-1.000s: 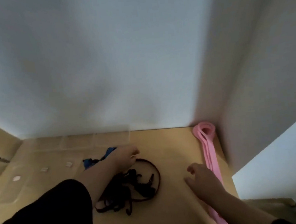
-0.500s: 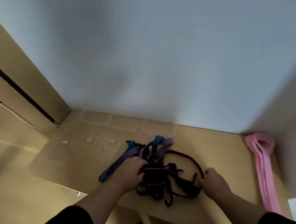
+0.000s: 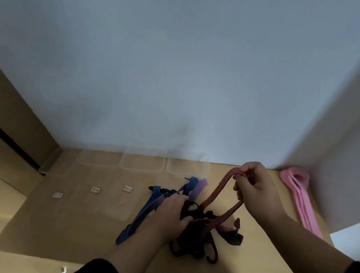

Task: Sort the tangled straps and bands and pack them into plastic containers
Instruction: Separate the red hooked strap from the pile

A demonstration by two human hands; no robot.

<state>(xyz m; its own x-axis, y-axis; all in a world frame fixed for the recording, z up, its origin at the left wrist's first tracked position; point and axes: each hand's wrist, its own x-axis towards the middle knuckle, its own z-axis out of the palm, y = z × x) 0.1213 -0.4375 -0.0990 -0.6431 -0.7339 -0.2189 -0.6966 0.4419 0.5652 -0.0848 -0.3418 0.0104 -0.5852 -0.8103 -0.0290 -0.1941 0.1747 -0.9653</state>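
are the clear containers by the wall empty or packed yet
Empty: the clear containers show only the tabletop through them, and the straps lie tangled in front.

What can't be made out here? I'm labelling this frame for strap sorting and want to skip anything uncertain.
Head view only:
- The black tangle: the left hand covers its top, so the separate straps can't be counted.
- The red strap: its lower end disappears into the tangle; the right hand hides the gripped part.
- The clear containers: transparent and blurred, contents unreadable.
- The small labels: too small to read.
- The pink band: motion-blurred.
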